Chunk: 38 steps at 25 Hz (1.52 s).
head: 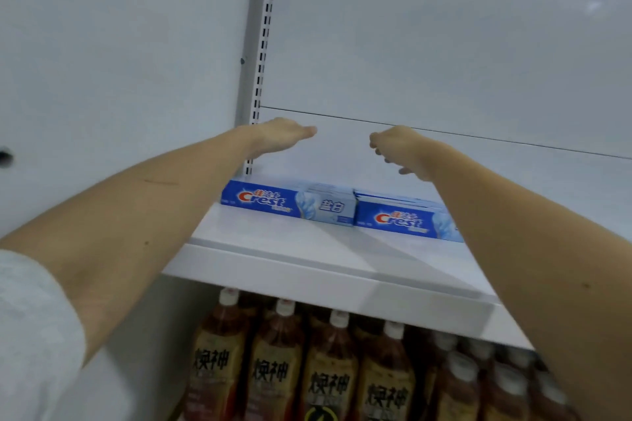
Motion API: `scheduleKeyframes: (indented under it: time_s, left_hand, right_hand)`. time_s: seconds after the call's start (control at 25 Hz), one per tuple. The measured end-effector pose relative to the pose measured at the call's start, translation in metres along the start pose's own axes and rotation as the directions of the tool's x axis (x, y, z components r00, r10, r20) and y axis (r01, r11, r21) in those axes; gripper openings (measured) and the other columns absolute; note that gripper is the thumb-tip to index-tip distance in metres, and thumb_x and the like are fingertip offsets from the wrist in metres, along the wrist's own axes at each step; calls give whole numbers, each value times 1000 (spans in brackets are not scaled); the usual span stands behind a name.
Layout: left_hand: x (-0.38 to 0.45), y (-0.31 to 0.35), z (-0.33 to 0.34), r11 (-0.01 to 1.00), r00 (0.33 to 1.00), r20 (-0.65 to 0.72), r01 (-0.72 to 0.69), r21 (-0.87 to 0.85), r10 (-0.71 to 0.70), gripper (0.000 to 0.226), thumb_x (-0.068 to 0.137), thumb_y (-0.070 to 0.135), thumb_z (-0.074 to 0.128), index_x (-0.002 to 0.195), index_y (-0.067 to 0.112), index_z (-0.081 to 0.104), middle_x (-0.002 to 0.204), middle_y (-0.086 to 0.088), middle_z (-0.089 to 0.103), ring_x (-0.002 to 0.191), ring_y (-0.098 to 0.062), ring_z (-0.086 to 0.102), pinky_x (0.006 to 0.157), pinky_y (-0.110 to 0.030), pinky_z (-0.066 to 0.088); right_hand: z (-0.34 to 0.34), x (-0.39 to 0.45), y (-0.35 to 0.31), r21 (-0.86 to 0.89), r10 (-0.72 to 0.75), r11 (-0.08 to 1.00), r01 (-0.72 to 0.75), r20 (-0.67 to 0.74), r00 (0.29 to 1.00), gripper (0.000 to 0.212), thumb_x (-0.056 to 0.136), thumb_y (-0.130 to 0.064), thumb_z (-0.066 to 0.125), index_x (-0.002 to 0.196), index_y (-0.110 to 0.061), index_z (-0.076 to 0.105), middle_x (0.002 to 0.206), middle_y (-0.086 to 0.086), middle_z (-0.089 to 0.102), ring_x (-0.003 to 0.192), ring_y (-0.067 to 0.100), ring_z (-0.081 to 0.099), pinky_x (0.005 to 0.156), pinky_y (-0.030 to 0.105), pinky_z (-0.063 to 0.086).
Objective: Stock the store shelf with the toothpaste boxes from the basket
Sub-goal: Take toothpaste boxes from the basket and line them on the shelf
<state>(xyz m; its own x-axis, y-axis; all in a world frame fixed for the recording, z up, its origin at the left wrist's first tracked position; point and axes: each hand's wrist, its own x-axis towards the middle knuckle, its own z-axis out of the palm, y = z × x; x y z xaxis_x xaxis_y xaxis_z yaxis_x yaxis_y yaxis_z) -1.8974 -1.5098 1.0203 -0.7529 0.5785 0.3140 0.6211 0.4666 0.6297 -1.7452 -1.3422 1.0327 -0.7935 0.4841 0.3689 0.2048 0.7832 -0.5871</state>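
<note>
Both hands (pixel 280 135) (pixel 398 147) empty above 2 toothpaste boxes (pixel 289 203) (pixel 403 217) on shelf (pixel 273 249)

Shop aisle: white metal shelf (pixel 307 260) on slotted upright (pixel 265 44), Crest toothpaste boxes (pixel 290 203) faced outward below fingers (pixel 307 130), rows of identical tea bottles (pixel 277 362) stocked underneath

Store shelving bay, white.
White back panel (pixel 427 37); slotted grey upright (pixel 265 27); plain wall panel (pixel 119 44) at left; brown drink bottles (pixel 328 369) on lower tier.
</note>
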Motion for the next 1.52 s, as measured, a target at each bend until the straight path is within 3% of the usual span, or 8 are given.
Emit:
scheduleKeyframes:
  time_s: [0.2,0.44,0.56,0.72,0.88,1.04,1.24,1.52]
  left_hand:
    - [-35,66,75,882,914,378,-292,370,144,92,78,79,48,154,33,25,159,5,28,143,-18,31,120,-42,20]
    - [-32,63,106,805,925,375,-268,530,61,98,75,80,53,155,36,17,157,9,30,139,-19,35,116,-38,26]
    - [-26,62,110,787,931,354,-283,549,88,94,78,78,51,154,33,21,154,7,35,137,-19,37,115,-35,28]
    - [-22,63,116,760,935,337,-299,577,113,85,85,72,49,154,27,25,150,3,42,132,-20,41,111,-35,33]
    - [-13,65,104,844,939,337,-232,483,65,66,89,51,62,147,25,43,141,6,49,129,-20,47,108,-34,37]
    - [2,75,95,827,952,299,-223,516,70,52,85,30,71,135,22,58,134,0,58,120,-20,54,105,-36,42]
    - [11,82,97,792,942,328,-250,557,66,50,85,28,74,133,24,59,131,0,61,116,-19,56,102,-38,46]
    - [17,73,75,976,909,411,-18,218,-75,47,91,49,62,133,28,59,139,8,54,130,-15,48,108,-38,41]
  right_hand:
    - [-57,-37,65,-568,-6,811,142,235,972,64,99,-52,38,150,-13,33,157,8,32,142,27,32,114,42,25]
    - [-57,-37,120,-632,81,754,180,361,929,81,74,-63,61,146,-39,32,152,-5,40,130,25,47,108,45,37]
    - [-49,-30,128,-637,74,751,170,339,938,69,91,-45,57,151,-30,27,154,0,36,136,26,40,111,40,33]
    - [-35,-16,136,-577,4,793,196,327,945,37,94,-30,53,130,-22,49,134,5,56,116,26,54,93,34,41]
    - [-36,-14,140,-630,69,765,132,285,956,49,95,-31,52,141,-20,41,141,5,50,124,28,51,105,41,40]
    - [-66,-5,138,-616,74,786,43,164,984,55,90,2,40,144,-9,44,147,11,45,127,32,52,106,43,43]
    - [-88,-2,135,-604,67,797,-1,87,994,45,84,6,44,127,4,58,121,22,64,99,31,66,97,46,51]
    - [-59,-1,139,-659,45,749,70,156,987,33,86,-10,66,118,-8,65,92,10,69,89,28,68,77,34,52]
